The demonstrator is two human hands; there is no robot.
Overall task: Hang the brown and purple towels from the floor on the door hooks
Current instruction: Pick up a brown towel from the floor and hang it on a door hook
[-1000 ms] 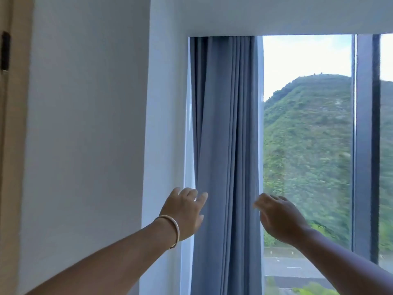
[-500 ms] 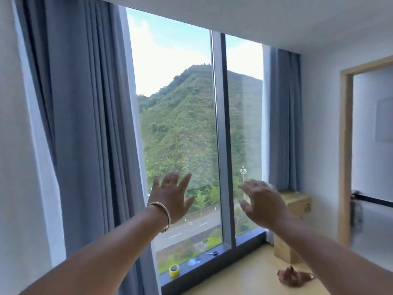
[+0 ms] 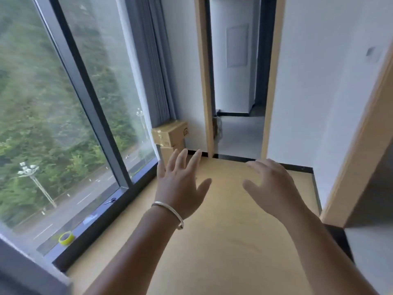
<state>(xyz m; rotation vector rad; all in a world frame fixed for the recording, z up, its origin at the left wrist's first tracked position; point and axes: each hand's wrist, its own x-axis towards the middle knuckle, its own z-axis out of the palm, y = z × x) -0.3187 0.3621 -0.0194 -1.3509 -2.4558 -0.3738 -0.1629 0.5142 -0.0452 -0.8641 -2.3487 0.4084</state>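
- The view has swung right and down within the last second: from a blank wall and grey curtain, past the wide window, to the wooden floor (image 3: 223, 241) and the doorway (image 3: 236, 81) at the far end.
- The left hand (image 3: 180, 188), a bangle (image 3: 168, 211) on its wrist, is held out in mid-air with fingers spread and straight, holding nothing.
- The right hand (image 3: 270, 186) is raised beside it, fingers loosely bent and blurred by motion, also holding nothing.
- Neither the brown nor the purple towel can be seen now; the brownish heap that lay on the floor near the cardboard boxes (image 3: 170, 135) half a second ago may be hidden behind the hands.
- No door hooks are visible; a tan-and-white bundle hangs at the left edge of the doorway, too small to identify.
- On the window sill (image 3: 89, 228) at the left lie a yellow tape roll (image 3: 66, 238) near and scissors (image 3: 110, 201) farther along.
- As a judgement, the person has only just turned toward the work area, so the task is at its start: a towel must first be found and picked up.
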